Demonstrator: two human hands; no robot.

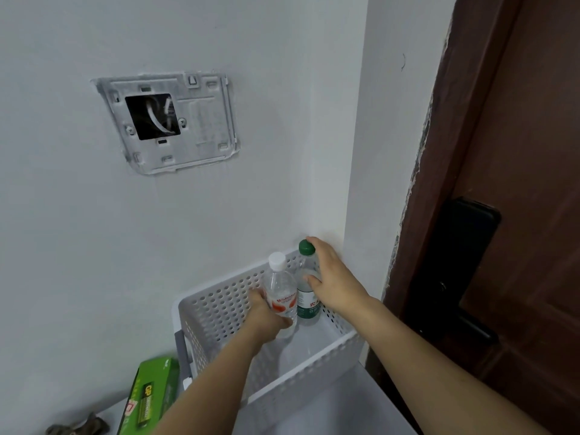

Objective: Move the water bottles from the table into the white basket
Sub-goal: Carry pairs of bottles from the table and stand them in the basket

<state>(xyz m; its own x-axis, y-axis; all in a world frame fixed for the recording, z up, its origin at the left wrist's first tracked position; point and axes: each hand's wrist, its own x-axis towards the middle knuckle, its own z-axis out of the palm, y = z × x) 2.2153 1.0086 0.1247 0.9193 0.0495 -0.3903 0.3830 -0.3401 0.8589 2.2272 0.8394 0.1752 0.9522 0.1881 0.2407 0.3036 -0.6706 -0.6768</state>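
A white perforated basket (219, 312) stands on the table against the wall. Inside it, two clear water bottles stand upright side by side. My left hand (266, 318) grips the white-capped bottle with the red label (279, 284) around its lower body, inside the basket. At the basket's far corner stands the green-capped bottle with the green label (306, 296), and my right hand (332, 277) holds its upper part, with the thumb across the shoulder and a finger by the cap.
A green battery box (150, 394) lies on the table left of the basket, with a dark crumpled object (78, 426) further left. White table surface (339, 409) lies in front of the basket. A brown door (502, 183) with a black lock (461, 255) is on the right.
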